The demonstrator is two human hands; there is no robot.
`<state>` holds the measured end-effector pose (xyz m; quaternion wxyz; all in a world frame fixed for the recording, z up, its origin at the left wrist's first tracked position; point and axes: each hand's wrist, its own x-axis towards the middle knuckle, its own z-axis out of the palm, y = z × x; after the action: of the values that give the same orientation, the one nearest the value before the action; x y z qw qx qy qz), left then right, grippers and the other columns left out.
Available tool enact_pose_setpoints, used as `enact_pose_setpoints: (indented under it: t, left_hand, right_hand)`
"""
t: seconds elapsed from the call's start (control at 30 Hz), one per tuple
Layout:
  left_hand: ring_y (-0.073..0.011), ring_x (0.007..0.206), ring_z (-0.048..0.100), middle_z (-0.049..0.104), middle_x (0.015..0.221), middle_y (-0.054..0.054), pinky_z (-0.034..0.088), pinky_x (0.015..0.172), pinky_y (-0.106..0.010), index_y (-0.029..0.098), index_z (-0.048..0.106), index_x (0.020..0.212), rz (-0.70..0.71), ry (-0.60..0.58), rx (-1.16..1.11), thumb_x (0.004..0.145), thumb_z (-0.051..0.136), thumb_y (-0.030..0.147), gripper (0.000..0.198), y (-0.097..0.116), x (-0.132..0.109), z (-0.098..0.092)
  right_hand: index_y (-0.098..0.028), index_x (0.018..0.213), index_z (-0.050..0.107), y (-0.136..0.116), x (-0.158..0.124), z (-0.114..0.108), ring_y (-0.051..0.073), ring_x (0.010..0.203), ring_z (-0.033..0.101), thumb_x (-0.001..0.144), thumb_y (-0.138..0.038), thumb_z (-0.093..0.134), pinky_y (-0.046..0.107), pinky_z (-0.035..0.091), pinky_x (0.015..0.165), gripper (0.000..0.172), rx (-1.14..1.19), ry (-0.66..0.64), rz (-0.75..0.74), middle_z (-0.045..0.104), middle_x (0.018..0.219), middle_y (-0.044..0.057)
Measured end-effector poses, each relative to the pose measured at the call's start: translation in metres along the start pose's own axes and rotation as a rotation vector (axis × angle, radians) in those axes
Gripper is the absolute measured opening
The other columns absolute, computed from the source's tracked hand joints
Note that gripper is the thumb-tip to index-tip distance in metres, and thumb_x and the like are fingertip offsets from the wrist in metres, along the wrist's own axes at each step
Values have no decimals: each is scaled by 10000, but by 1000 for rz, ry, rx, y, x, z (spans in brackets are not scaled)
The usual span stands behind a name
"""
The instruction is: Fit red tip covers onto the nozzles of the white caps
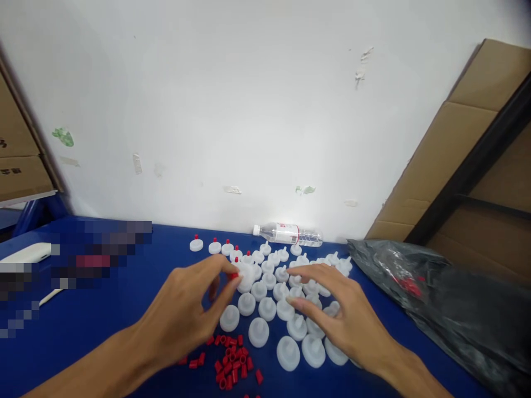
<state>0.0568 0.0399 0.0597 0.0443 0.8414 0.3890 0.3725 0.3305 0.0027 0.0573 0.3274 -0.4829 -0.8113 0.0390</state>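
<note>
— What's the bench like?

— A blue table (pixel 124 315) pushed against a scuffed white wall (pixel 249 110), with cardboard boxes (pixel 468 143) leaning on the right. A water bottle (pixel 288 234) lies on its side at the wall, and a crumpled black bag (pixel 435 293) sits along the table's right side.

— And the parts?

— Squat white caps (pixel 267 308), each a round disc with a stub on top, crowd the middle of the table. A few in the back row wear red tips. A heap of loose red plugs (pixel 232 367) — tiny tubes — lies nearer the person, just beside the caps.

— The hands?

— The left hand (pixel 182 315) pinches one red plug (pixel 234 275) between thumb and fingertip, right against a white cap (pixel 248 275) at the cluster's left edge. Whether it's seated I can't quite tell from here. The right hand (pixel 348 315) is slack — fingers spread, tips resting on the caps, gripping nothing.
</note>
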Motion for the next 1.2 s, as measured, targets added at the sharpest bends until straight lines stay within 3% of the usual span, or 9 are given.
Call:
enact_pose_setpoints:
  t: [0.1, 0.23, 0.33, 0.5, 0.63, 0.77, 0.9, 1.1, 1.2]
  left_hand:
    - [-101, 607, 638, 682, 822, 50, 428, 535, -233, 256, 566, 1014, 114, -40, -43, 1053, 444, 317, 142, 17, -13, 9]
    - [-137, 620, 621, 655, 844, 15, 380, 492, -261, 249, 501, 1011, 345, -60, 109, 1026, 349, 193, 163, 26, -25, 18]
    - [-168, 587, 558, 619, 794, 3, 309, 472, -292, 242, 489, 1020, 408, -120, 226, 922, 417, 165, 144, 28, -25, 20]
    - [-158, 545, 496, 581, 709, 26, 301, 497, -303, 252, 458, 854, 251, -133, 108, 922, 348, 157, 160, 16, -13, 10]
    - [-150, 522, 439, 504, 607, 40, 317, 534, -305, 243, 396, 728, -91, -101, 209, 1041, 294, 299, 334, -19, 5, -5]
    - [-222, 811, 597, 643, 847, -38, 388, 625, -323, 228, 585, 832, -61, -296, 331, 1020, 347, 288, 309, -39, 9, -2]
    - [-243, 933, 637, 673, 1016, -57, 444, 652, -325, 253, 688, 968, -90, -358, 341, 1009, 374, 295, 319, -36, 5, 7]
    - [-263, 1059, 666, 682, 1169, -74, 507, 840, -380, 259, 568, 1359, -162, -281, 297, 1045, 380, 425, 401, -46, 26, 15]
    - [-253, 969, 678, 709, 1024, -50, 484, 749, -337, 250, 647, 1178, -114, -349, 275, 1013, 477, 428, 296, -53, 38, 22]
  right_hand:
    - [-292, 1413, 538, -18, -2, 2, 249, 1148, 684, 881, -537, 733, 403, 572, 956, 617, -19, 56, -121, 703, 1312, 47]
    - [-235, 1210, 652, -40, -2, 12, 160, 899, 746, 977, -431, 654, 309, 543, 933, 305, -2, 131, -332, 787, 1088, 8]
    - [-210, 1085, 680, -46, -1, 18, 149, 785, 732, 1011, -400, 604, 316, 521, 876, 217, -39, 197, -384, 800, 979, 7]
    - [-225, 1126, 685, -24, 0, 10, 162, 805, 707, 1015, -254, 613, 389, 457, 924, 136, -249, 207, -439, 796, 1059, 7]
    - [-292, 1184, 647, 3, 2, -5, 210, 954, 690, 989, -277, 651, 429, 454, 929, 196, -231, 210, -194, 769, 1124, 7]
    - [-303, 1096, 639, 3, 2, -8, 226, 1080, 633, 988, -344, 633, 430, 481, 947, 116, -13, -42, -12, 728, 1140, 4]
    - [-305, 994, 668, -8, -1, 3, 215, 1171, 596, 979, -319, 644, 431, 446, 1037, 32, 103, -202, -37, 712, 1187, -16]
    - [-340, 1120, 665, -9, 0, 5, 215, 1172, 599, 962, -379, 676, 442, 427, 1071, 163, 110, -198, -46, 702, 1223, -29]
    - [-330, 1125, 647, -9, 1, 3, 210, 1132, 612, 1008, -370, 600, 440, 445, 1040, 132, 115, -132, -52, 711, 1177, -25]
